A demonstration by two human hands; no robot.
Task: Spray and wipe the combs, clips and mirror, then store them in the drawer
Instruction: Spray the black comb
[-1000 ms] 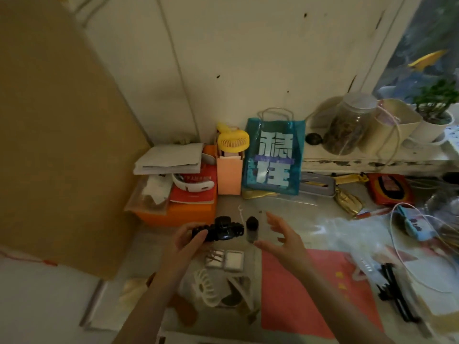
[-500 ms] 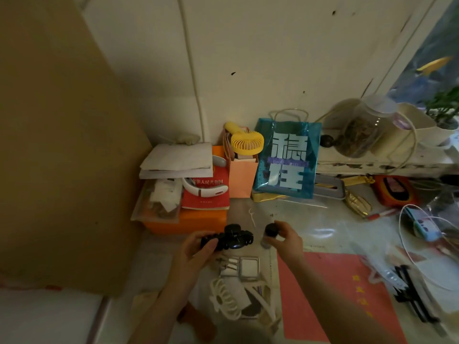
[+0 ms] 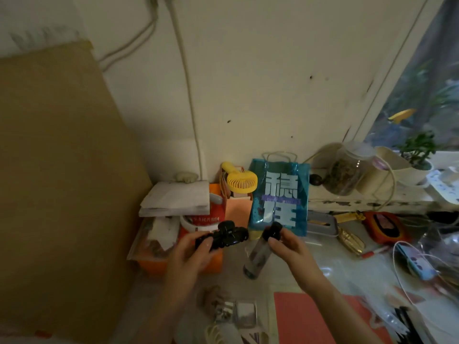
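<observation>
Left hand: the left hand is raised above the desk, its fingers curled round a black claw clip, thumb laid along the clip's near side.
Black claw clip: held in the air in front of the orange box, well apart from the desk surface.
Right hand: the right hand pinches a small spray bottle near its black cap, thumb and fingers closed on the upper part.
Spray bottle: tilted, cap end up toward the blue gift bag, clear body hanging down and left of the hand, lifted off the desk; it sits just beside the clip, the two not touching.
Mirror: a small square mirror lies flat on the desk below the hands, near the bottom edge.
White claw clip: a pale clip lies just below the mirror, partly cut off by the frame.
Behind: a yellow handheld fan stands beside the gift bag.
Red mat: a red mat lies right of the mirror.
</observation>
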